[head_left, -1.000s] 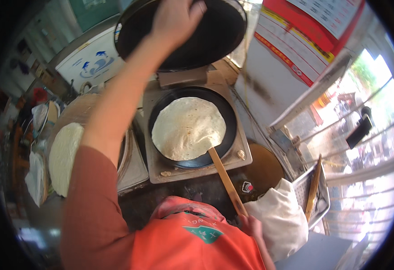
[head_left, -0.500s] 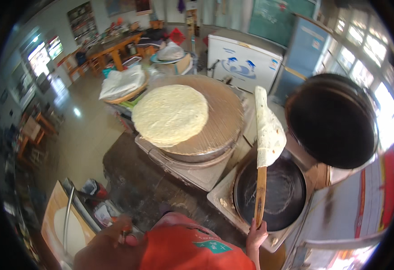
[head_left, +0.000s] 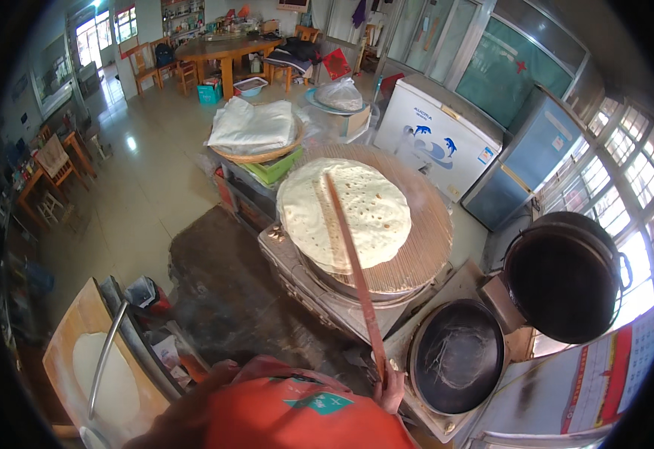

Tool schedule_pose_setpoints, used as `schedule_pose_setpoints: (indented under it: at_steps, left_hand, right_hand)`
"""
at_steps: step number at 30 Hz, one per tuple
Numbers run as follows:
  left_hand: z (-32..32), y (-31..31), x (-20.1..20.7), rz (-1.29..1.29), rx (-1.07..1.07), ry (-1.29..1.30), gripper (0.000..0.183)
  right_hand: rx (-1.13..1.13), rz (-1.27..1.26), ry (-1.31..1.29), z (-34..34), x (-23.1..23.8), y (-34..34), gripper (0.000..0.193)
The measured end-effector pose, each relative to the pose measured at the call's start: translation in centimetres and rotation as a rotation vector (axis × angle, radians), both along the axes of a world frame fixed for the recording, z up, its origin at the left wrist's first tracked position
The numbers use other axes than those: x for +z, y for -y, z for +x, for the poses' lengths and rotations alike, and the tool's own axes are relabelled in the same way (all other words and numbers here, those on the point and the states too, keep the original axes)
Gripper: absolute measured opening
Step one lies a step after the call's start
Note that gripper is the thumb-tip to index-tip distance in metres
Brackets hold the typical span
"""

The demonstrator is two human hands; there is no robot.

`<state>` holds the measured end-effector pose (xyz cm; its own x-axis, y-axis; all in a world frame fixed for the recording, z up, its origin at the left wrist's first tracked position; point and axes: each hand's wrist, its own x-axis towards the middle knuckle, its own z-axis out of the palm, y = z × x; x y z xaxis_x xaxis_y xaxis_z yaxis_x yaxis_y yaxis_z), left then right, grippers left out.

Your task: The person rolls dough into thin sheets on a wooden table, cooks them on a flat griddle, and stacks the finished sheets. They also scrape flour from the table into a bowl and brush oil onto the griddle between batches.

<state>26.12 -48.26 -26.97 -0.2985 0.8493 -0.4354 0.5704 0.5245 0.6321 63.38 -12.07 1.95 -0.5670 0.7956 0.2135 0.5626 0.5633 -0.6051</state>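
Observation:
My right hand [head_left: 392, 389] is closed around the lower end of a long, thin wooden stick [head_left: 360, 288]. The stick slants forward to the left, its far part over a round, pale flatbread [head_left: 375, 213] with small browned spots. That flatbread lies on the round slatted board [head_left: 430, 232], near its left side; whether others lie beneath it is hard to see. To the right of my hand a flat black pan [head_left: 458, 359] sits on a stove, with nothing but whitish marks in it. My left hand [head_left: 220, 373] is low beside my red apron, dim, its fingers unclear.
At lower left a wooden board [head_left: 61, 367] bears a rolled-out dough sheet [head_left: 102, 374] under a curved metal bar. A large black lid [head_left: 562, 280] stands open at right. Beyond the round board are a basket with white cloth [head_left: 252, 127] and a white chest freezer [head_left: 435, 131].
The flatbread that hung on the raised stick now lies flat on the round board. The stick has swung left and down over it, and the view has shifted.

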Motion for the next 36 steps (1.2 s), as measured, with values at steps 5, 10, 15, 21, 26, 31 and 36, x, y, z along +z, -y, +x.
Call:
schedule_pose_setpoints:
  at_steps: [5, 10, 15, 21, 26, 31, 36]
  left_hand:
    - [-6.5, 6.9, 0.9, -0.149, -0.074, -0.374, 0.03]
    - [-8.4, 12.1, 6.0, 0.084, 0.51, -0.571, 0.031]
    - [-3.6, 15.3, 12.6, 0.609, 1.85, 0.349, 0.032]
    - [6.1, 21.1, 13.0, 0.885, 2.798, 0.269, 0.028]
    - [6.5, 25.7, 9.8, 1.541, 3.22, 0.096, 0.04]
    - [-0.8, 30.2, 12.2, 1.897, 3.234, 0.3, 0.043]
    - [-18.9, 32.4, 23.7, 1.51, 2.774, -0.163, 0.047]
  right_hand:
    - [-0.108, -0.689, -0.519, -12.7, 0.8, -1.1, 0.021]
    - [-0.076, -1.591, -1.032, -30.9, 2.1, -1.1, 0.029]
    - [0.368, -1.752, -0.286, -42.5, 0.8, 8.9, 0.028]
    - [1.188, -1.185, 0.287, -51.0, -4.8, 21.6, 0.028]
    - [1.807, -0.404, 0.129, -59.8, -9.0, 32.4, 0.039]
    - [2.051, 0.122, -0.016, -67.2, -10.5, 41.0, 0.053]
    - [2.231, 0.21, 0.255, -70.0, -12.7, 46.0, 0.057]
